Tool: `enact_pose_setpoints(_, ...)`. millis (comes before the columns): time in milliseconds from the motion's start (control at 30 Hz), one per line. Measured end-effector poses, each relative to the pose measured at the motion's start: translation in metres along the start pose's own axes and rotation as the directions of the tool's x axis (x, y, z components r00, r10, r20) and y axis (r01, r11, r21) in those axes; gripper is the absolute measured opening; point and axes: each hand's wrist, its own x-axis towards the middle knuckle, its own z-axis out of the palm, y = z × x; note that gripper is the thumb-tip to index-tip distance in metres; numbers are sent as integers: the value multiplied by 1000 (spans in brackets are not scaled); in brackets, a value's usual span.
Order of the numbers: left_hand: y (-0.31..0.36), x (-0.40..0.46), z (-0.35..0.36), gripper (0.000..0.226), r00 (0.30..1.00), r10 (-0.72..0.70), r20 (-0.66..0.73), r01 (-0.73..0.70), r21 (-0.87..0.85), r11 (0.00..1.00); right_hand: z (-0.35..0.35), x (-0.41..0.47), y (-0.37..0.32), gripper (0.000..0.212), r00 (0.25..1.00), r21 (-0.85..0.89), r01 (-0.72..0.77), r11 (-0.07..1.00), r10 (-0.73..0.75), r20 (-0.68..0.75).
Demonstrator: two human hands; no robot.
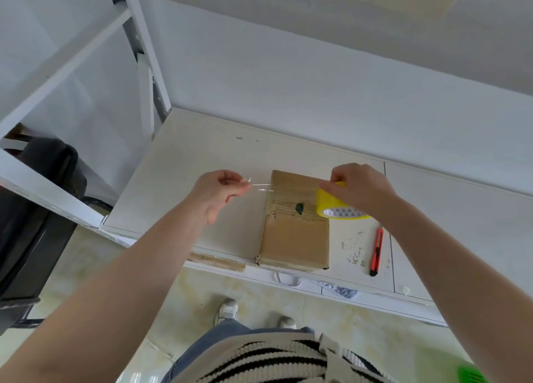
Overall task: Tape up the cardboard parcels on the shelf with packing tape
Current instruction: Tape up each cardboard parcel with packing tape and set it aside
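Fingers of the left hand (220, 191) pinch the tape end (261, 187); the right hand (362, 189) grips the yellow tape roll (336, 204) over the cardboard parcel (294, 232) lying on the shelf (184, 186).

Parcel (294, 224) on the shelf (202, 157), tape roll (337, 204) above its right edge, knife (376, 251) further right.
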Motion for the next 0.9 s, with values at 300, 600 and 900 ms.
enact_pose_setpoints(300, -49, 27, 26, 19, 992, -120, -39, 116, -108, 987, 14, 5, -4, 39, 999, -70, -54, 996, 53, -11)
enact_pose_setpoints(600, -71, 38, 56, 29, 984, -137, -112, 140, 22, 990, 17, 8, -8, 37, 997, -115, -83, 990, 83, -7)
enact_pose_setpoints(900, -66, 27, 68, 46, 943, 329, 52, -259, 736, 625, 17, 6, -10, 38, 996, -130, -94, 987, 93, -12)
